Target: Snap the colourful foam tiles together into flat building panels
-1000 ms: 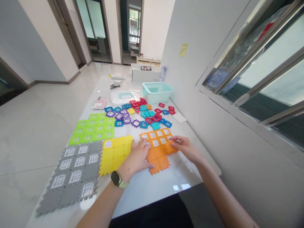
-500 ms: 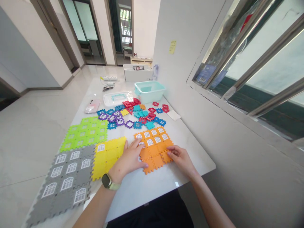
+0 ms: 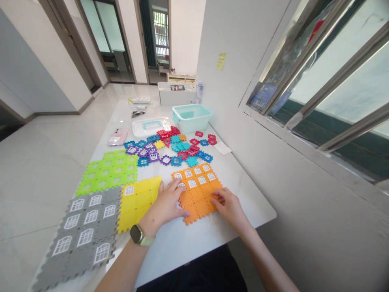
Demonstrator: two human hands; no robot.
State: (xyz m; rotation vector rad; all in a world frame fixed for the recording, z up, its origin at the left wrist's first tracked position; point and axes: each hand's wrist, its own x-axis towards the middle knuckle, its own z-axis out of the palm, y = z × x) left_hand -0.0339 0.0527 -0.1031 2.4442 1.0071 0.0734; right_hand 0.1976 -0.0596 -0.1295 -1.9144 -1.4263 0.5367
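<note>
An orange foam puzzle panel (image 3: 197, 194) with white arched window prints lies on the white table (image 3: 194, 247), right in front of me. My left hand (image 3: 165, 205) rests on its left side, fingertips on top and thumb along the lower edge. My right hand (image 3: 229, 207) has its curled fingers on the panel's lower right part. A yellow foam panel (image 3: 136, 202) lies just left of my left hand, apart from the orange one. Further left are a grey window panel (image 3: 85, 231) and a lime green panel (image 3: 106, 172). A heap of loose coloured foam pieces (image 3: 170, 148) lies beyond the orange panel.
A teal plastic basket (image 3: 191, 118), a white box (image 3: 175, 93), a clear lidded container (image 3: 151, 127) and a phone (image 3: 118, 136) stand at the table's far end. A white paper sheet (image 3: 222, 148) lies near the wall (image 3: 234, 101). A window frame (image 3: 316, 81) runs along the right.
My view has swung so the table sits further left and lower. My right hand has moved down the orange panel's right side, and the panel now looks more squared.
</note>
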